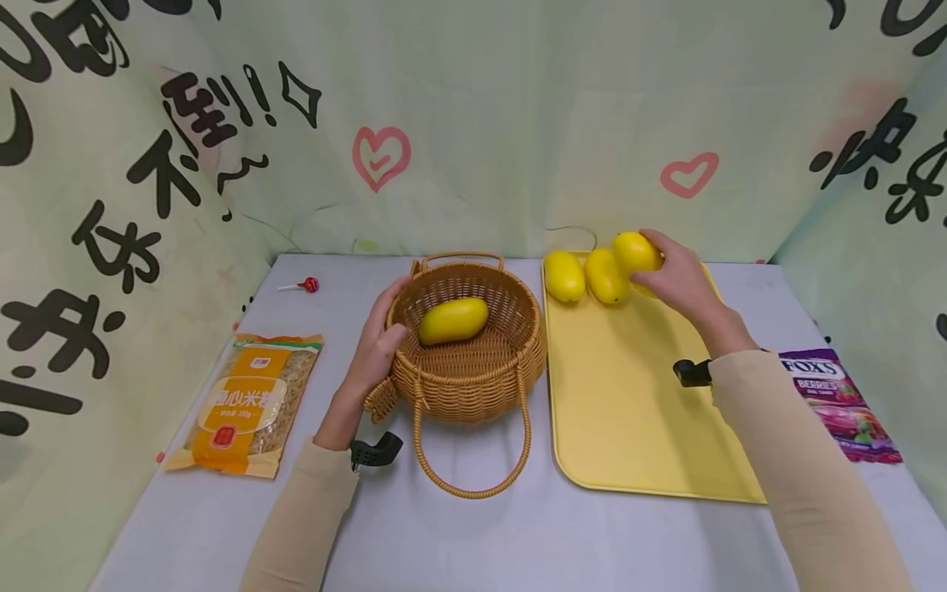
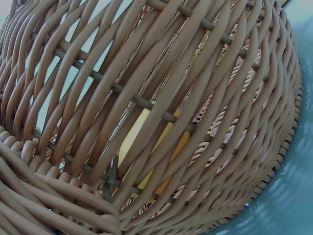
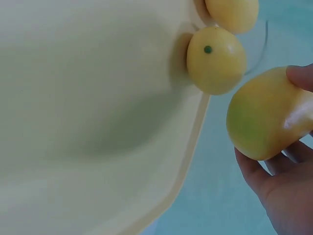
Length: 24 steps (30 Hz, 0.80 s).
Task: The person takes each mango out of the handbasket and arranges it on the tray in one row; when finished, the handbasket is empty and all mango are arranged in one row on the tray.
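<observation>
My left hand (image 1: 375, 345) grips the left side of a round wicker basket (image 1: 466, 399), which also fills the left wrist view. Inside the basket lies one yellow mango (image 1: 454, 321). My right hand (image 1: 684, 284) holds another mango (image 1: 635, 253) over the far edge of a yellow tray (image 1: 629, 427). Close up in the right wrist view, the held mango (image 3: 266, 115) shows a green patch, with thumb and fingers around it. Two more mangoes, a left one (image 1: 565, 277) and a right one (image 1: 607, 276), lie side by side at the tray's far end.
A bag of grain-like food (image 1: 247, 407) lies on the left of the white table (image 1: 473, 551), with a red lollipop (image 1: 308, 284) behind it. Right of the tray, a purple Fox's berries packet (image 1: 843, 407) is partly covered by my sleeve. The basket's handle (image 1: 473, 495) hangs toward me.
</observation>
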{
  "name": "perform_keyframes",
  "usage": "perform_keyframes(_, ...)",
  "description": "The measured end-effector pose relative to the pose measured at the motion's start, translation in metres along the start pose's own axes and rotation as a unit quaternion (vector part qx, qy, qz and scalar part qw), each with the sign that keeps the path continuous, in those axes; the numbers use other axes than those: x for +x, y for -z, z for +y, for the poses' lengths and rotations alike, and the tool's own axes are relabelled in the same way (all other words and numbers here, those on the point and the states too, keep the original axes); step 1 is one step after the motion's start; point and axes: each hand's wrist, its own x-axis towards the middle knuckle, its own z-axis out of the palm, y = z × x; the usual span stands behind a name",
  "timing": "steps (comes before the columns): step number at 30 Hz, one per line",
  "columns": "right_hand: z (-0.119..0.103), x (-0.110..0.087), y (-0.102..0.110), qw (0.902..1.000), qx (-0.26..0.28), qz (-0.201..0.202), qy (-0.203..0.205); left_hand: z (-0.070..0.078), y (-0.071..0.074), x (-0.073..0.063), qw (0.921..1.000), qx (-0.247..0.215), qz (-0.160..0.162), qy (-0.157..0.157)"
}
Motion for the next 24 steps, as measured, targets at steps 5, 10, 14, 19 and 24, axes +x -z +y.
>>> perform_keyframes(5, 0.011, 0.000, -0.002, 0.9998, -0.001, 0.007, -0.019, 0.000, 0.000, 0.000, 1.0000, -0.003, -0.001, 0.000)
perform_keyframes(10, 0.022, 0.000, -0.006, 0.9988, -0.003, 0.010, -0.049, -0.001, 0.000, -0.001, 1.0000, -0.006, -0.001, 0.000)
perform_keyframes(14, 0.030, 0.001, -0.009, 0.9979, -0.009, 0.010, -0.064, -0.002, 0.000, 0.000, 1.0000, -0.007, -0.002, 0.002)
perform_keyframes(19, 0.041, 0.002, -0.014, 0.9965, -0.014, 0.002, -0.082, -0.001, 0.000, 0.000, 1.0000, -0.001, -0.002, 0.001)
perform_keyframes(24, 0.053, 0.005, -0.021, 0.9964, -0.016, 0.005, -0.084, 0.000, 0.000, -0.001, 1.0000, 0.002, -0.001, -0.003)
